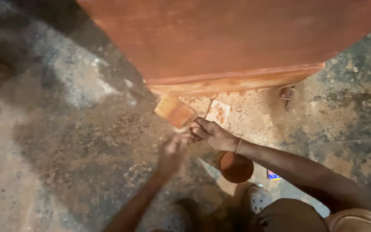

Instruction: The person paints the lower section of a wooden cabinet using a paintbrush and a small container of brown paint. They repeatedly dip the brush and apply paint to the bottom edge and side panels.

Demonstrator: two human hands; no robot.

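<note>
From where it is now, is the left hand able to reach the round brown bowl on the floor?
Probably yes. The left hand is blurred, beside the right hand, and the bowl lies just right of it with nothing between.

Rough, grey concrete floor (65,141), stained and dusted with reddish sawdust. Far, resting on it, a large red-brown wooden panel (237,43). Near the middle, a round bowl (236,167) of reddish stain; right beside it, a small box (273,175); farther, pale paper scraps (218,112).
</note>
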